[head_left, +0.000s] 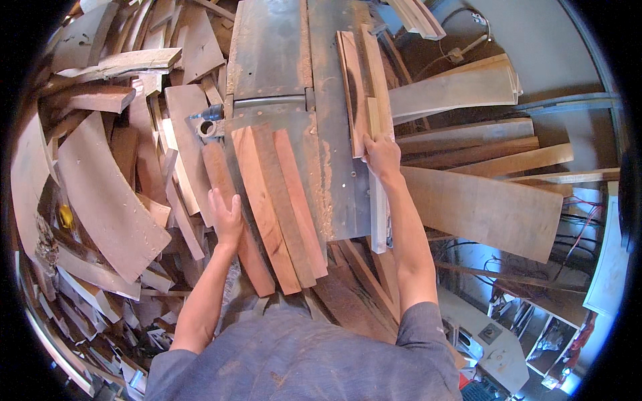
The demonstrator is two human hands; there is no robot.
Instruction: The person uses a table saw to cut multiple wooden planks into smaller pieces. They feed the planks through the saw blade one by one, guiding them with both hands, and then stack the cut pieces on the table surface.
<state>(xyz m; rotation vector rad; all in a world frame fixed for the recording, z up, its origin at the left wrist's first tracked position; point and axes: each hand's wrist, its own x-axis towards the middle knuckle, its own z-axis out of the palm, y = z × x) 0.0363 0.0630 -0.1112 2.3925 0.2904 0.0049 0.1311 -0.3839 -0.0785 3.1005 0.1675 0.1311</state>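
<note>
A planing machine's metal table (274, 40) lies in front of me, with its cutter slot (271, 102) running across. Several reddish-brown boards (254, 200) rest side by side on its near part. My left hand (226, 217) lies with fingers stretched against the leftmost board (249, 260). At the table's right, my right hand (383, 157) has its fingers curled round the near end of a reddish wooden board (352, 93), which stands along the fence (378, 207). A pale strip (372, 117) runs under the same hand; its fingertips are partly hidden.
Curved wooden offcuts (110, 194) are heaped on the left. Wide planks (481, 207) jut out on the right, near loose cables (582, 214). A blue-tipped fitting (212, 112) sticks out at the table's left edge. A shelf unit (552, 341) stands at the lower right.
</note>
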